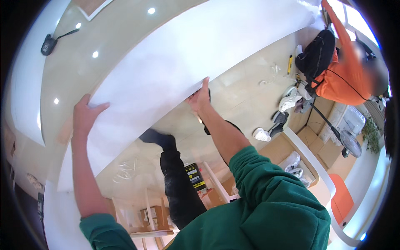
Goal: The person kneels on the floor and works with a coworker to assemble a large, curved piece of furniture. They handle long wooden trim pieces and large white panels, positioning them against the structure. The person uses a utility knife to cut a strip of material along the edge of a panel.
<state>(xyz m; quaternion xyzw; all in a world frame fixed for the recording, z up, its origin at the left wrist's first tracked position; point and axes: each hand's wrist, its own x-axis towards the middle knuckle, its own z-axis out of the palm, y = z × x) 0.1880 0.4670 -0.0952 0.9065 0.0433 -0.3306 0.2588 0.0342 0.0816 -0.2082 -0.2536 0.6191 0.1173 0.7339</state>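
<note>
Together, the left hand (86, 116) and right hand (200, 100) hold one long white flat sheet (179, 58) by opposite edges; one slim yellow tool (290, 64) lies on the beige floor (237, 85)

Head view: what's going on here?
A person in green holds a long white sheet by its edges, left hand on one long side, right hand on the other. Near the far end, a co-worker in orange reaches out; contact with the sheet is unclear. White shoes lie on the floor to the right.

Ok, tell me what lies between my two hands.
In the head view, only the long white panel lies between your left hand and right hand.
</note>
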